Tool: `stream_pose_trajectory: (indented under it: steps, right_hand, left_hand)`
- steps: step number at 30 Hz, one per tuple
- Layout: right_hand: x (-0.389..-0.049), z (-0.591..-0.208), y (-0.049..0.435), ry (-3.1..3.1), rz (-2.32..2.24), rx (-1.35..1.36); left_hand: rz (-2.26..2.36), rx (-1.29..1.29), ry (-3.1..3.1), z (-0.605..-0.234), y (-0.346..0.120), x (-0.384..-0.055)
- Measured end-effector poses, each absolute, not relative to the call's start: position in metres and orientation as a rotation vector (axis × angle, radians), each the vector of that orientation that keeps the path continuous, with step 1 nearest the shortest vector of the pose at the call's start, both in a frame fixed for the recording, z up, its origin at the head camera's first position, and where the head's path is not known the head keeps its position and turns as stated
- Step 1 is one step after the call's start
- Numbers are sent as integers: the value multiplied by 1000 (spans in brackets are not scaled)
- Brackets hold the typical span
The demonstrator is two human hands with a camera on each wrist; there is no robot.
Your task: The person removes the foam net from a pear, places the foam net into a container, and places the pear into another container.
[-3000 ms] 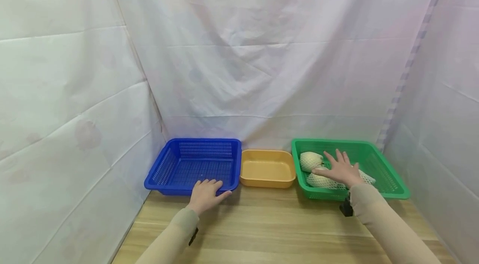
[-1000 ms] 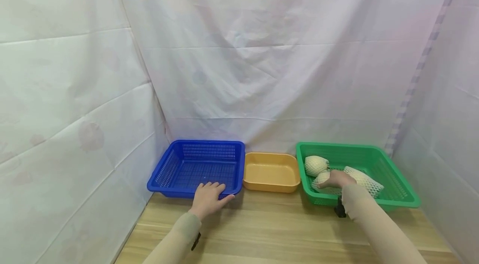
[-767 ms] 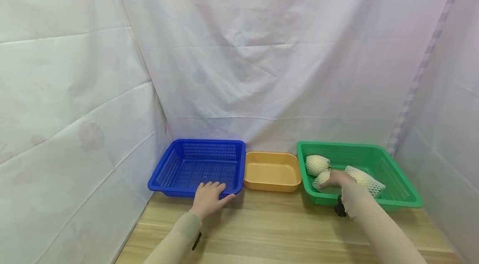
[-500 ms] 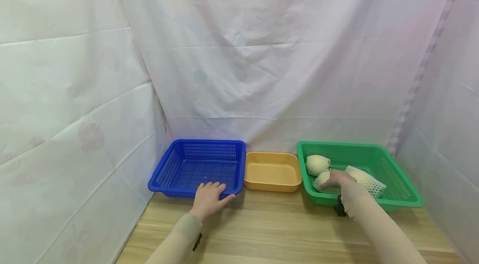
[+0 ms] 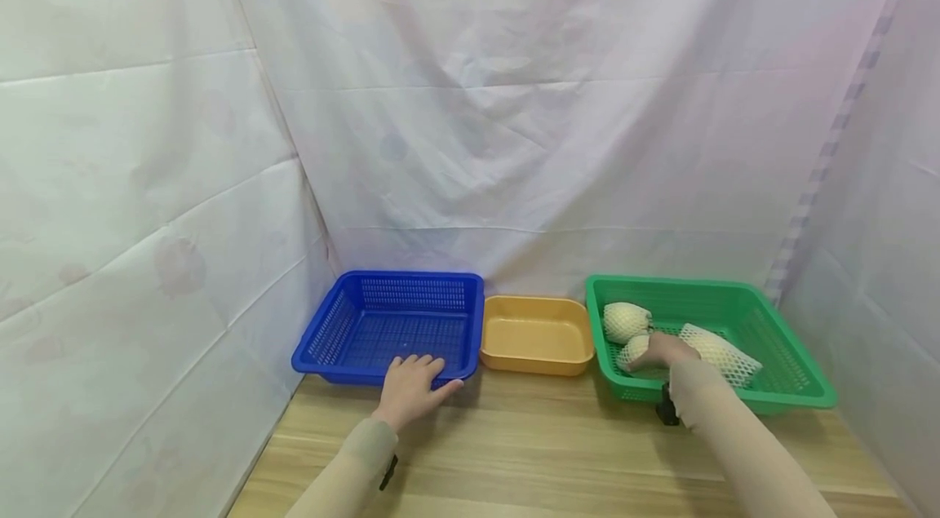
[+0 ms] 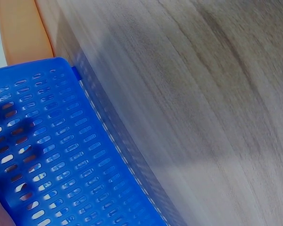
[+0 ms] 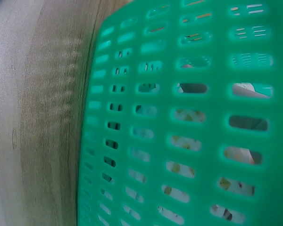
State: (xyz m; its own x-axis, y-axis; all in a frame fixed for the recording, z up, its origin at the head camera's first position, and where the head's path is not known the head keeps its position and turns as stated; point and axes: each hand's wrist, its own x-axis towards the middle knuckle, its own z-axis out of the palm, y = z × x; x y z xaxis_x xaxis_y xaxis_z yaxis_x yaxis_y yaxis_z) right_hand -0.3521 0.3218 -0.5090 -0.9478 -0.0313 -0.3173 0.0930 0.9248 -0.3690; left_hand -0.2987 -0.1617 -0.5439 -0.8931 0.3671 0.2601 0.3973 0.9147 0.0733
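Observation:
My right hand is down in the green basket, gripping a pale yellow fruit in a white foam net. The thumb lies along the fruit's left side, while the other fingers are mostly hidden. Behind it sits another netted round fruit, and to the right a third netted fruit. The right wrist view shows the green basket wall with pale shapes through its slots. My left hand rests at the front rim of the blue basket, fingers relaxed over it and thumb spread out.
Between the two baskets stands a shallow orange tray. All three are lined up on a wooden table, close to a pale cloth backdrop. Cloth walls also hang on the left and right.
My right hand, spread above the fruits three seconds ago, came down into the green basket and curled over the front-left fruit. It stays there over the last second. The left hand keeps its place.

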Motion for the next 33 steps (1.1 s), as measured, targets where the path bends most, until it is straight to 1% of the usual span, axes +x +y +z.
stream_pose_trajectory:
  steps: [33]
  right_hand:
    - [-350,-515,325,2829,-656,29]
  left_hand:
    - [-194,-574,-2850,-544,-162,-300]
